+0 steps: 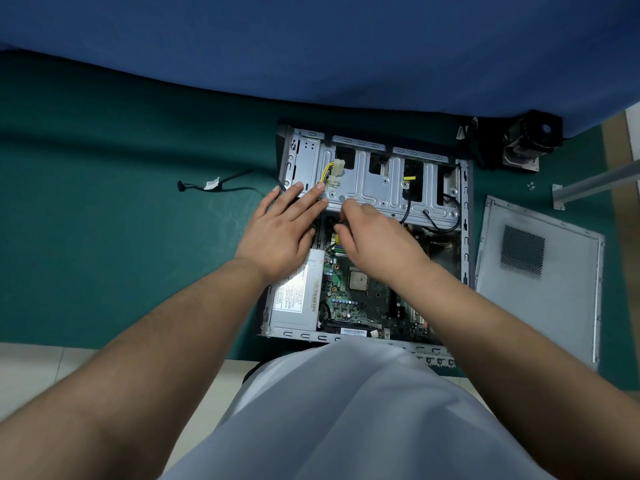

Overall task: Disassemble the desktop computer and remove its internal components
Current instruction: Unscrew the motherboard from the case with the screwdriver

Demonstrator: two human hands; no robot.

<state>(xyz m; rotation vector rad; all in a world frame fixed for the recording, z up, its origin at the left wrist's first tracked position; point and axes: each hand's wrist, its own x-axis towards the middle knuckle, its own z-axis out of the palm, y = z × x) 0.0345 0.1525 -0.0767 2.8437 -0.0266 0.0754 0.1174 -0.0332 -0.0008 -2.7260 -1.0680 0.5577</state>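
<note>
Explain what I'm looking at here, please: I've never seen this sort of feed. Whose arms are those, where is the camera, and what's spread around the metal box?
There is one picture, from a camera worn on a person's head, looking down at their own bare arms. The metal box is an open desktop computer case lying on a green mat.

The left hand rests with straight fingers on the silver drive cage. The right hand reaches under the cage's edge, fingers curled; whether its grip holds anything is hidden.

Inside are the green motherboard and the power supply. The removed side panel lies right of the case, a loose black cable left of it.
</note>
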